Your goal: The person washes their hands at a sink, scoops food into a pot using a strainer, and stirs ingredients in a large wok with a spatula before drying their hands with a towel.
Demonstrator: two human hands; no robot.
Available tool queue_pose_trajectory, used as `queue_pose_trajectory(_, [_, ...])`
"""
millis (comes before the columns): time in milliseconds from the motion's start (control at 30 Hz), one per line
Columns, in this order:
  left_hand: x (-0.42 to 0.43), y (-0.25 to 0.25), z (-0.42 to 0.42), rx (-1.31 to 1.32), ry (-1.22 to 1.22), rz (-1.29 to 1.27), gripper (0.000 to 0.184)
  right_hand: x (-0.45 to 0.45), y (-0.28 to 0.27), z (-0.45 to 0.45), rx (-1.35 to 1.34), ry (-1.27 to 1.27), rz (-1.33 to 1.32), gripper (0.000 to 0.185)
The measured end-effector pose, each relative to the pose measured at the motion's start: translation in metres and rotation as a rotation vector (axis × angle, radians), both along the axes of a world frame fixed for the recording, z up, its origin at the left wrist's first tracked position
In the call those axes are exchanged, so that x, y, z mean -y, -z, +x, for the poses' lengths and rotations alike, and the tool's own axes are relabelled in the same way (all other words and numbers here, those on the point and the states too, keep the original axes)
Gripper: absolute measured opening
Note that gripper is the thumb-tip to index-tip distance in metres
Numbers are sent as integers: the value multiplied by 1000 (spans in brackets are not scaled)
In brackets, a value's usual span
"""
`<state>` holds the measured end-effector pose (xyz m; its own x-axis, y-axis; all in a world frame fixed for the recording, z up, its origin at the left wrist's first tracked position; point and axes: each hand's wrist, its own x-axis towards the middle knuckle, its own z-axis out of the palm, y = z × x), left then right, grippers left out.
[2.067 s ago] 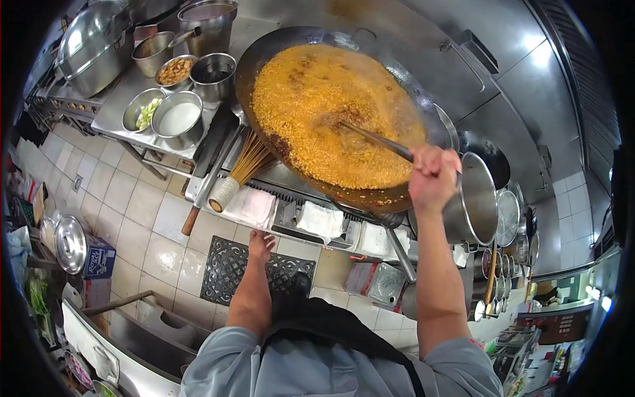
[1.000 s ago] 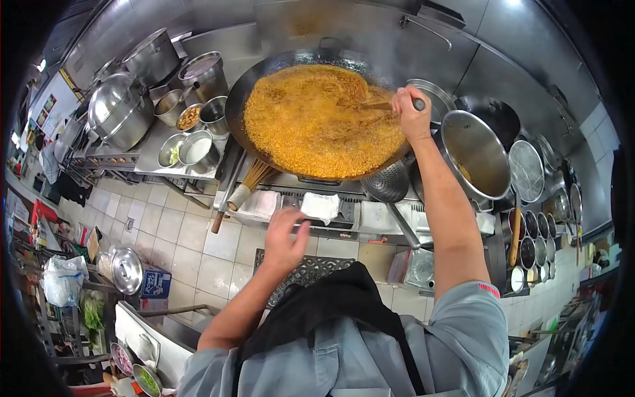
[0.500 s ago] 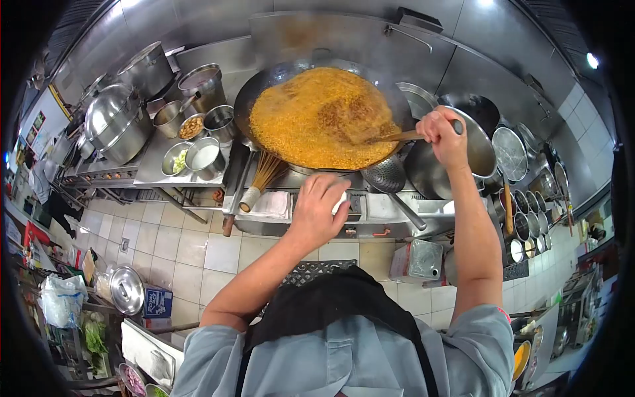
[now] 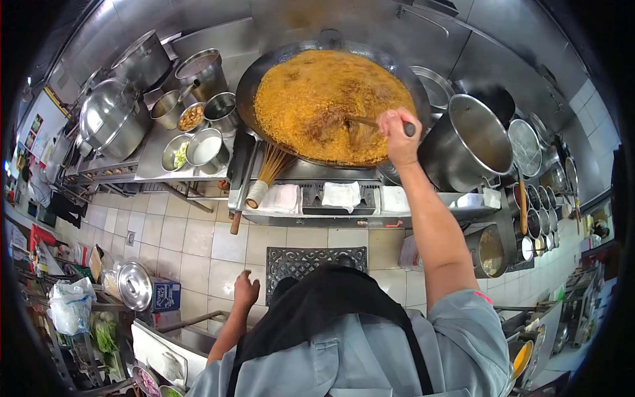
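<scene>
A large dark wok on the stove is filled with bubbling orange-brown food. My right hand is closed round the handle of a long stirring tool, whose far end is sunk in the food right of the middle. Down at my side, over the floor, my left hand hangs low with nothing in it, thumb apart from the curled fingers. A bamboo whisk lies against the stove front, left of folded white cloths.
Left of the wok stand a bowl of white liquid, a bowl of green pieces and a domed steamer. A tall steel pot is at the right. A person stands at the far left. A black mat covers some floor.
My left hand has dropped from the stove's front edge to my left side. My right hand and the stirring tool have moved left. The tall pot sits differently, and another pot shows below it.
</scene>
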<state>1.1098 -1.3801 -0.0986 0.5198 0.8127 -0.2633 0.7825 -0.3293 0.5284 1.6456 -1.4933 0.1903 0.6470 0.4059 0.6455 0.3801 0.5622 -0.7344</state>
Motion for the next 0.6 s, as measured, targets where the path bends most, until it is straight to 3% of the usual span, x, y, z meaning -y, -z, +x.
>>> queue_pose_trajectory(167, [29,18,-33,-109,-204,-94,53,-67,8,42,-31,-13,40,33])
queue_pose_trajectory(200, [36,15,-34,-113,-240,-113,54,-74,-2,49,48,115,-20,34])
queue_pose_trajectory(300, [52,14,-33,-118,-311,-102,54,-101,-3,82,-6,13,116,32])
queue_pose_trajectory(333, [55,15,-33,-67,-326,-83,54,-108,-1,87,-4,84,107,33])
queue_pose_trajectory(467, [60,19,-23,-95,-394,-67,55,-124,-9,132,-83,-64,264,33])
queue_pose_trajectory(600, [68,13,-6,-99,-431,-1,56,-155,-12,173,-308,8,402,34])
